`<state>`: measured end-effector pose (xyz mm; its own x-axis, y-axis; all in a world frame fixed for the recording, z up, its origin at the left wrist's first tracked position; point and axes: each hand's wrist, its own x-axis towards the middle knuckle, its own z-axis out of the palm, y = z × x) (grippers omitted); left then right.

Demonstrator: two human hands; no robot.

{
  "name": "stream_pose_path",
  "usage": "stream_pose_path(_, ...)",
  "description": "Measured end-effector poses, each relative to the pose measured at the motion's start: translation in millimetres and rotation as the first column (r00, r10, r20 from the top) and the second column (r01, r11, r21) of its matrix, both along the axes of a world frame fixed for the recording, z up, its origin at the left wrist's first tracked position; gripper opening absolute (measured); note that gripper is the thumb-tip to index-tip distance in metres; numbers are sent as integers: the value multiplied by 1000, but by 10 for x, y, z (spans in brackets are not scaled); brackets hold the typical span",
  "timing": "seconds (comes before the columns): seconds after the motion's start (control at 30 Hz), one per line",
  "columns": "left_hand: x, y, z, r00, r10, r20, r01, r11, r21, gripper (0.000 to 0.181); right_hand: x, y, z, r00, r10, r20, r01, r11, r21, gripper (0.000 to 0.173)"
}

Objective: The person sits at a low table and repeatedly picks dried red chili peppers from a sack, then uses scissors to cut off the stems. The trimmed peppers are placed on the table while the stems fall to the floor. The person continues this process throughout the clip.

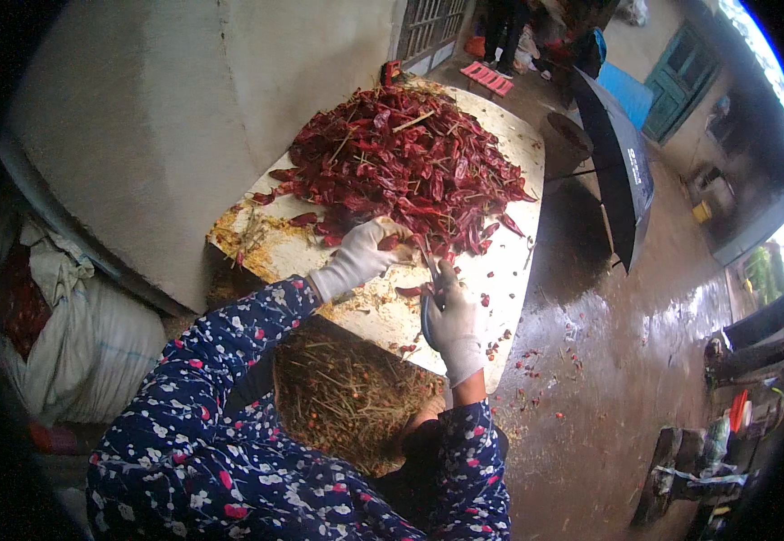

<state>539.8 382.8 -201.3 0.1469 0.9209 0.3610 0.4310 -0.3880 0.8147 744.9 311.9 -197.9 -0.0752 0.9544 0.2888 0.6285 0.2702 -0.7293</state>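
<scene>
A large heap of dried red chili peppers [405, 162] covers the far part of a pale tabletop [371, 311]. At the heap's near edge, my left hand [365, 253], in a white glove, holds a dried chili pepper [388, 243] in its fingers. My right hand [458, 318], gloved too, grips a pair of scissors [428, 260] with the blades pointing away from me, close to the left fingertips. A loose pepper [408, 291] lies just left of the right hand. Cut caps and bits [490, 348] are scattered on the table's right side.
Stems and scraps [344, 392] pile up below the table's near edge. A white woven sack [104, 338] stands at the left by the wall [175, 122]. An open black umbrella [618, 169] rests on the wet floor [588, 419] at right. A red stool [487, 78] and a person [505, 34] are beyond.
</scene>
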Motion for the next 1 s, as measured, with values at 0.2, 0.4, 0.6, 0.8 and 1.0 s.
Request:
stream_pose_path(0.2, -35, -117, 112, 997, -39, 70, 39, 999, 6, 27, -100, 37, -25, 995, 17, 102, -31, 989, 141, 62)
stream_pose_path(0.4, -89, 60, 44, 998, -29, 47, 44, 941, -335, 39, -39, -26, 205, 950, -112, -291, 68, 985, -158, 56)
stream_pose_path(0.6, 305, 243, -380, 794, -197, -574, -67, 911, -406, 75, 145, 7, 290, 870, -180, -460, 157, 984, -89, 64)
stream_pose_path(0.8, 570, 243, -955, 532, -285, -797, -3, 941, -339, 41, 238, 18, 272, 891, -199, -408, 154, 978, -142, 62)
stream_pose_path(1.0, 436, 312, -651, 939, -208, -274, 56, 878, -476, 33, 318, -27, 349, 875, -211, -436, 140, 972, -191, 63)
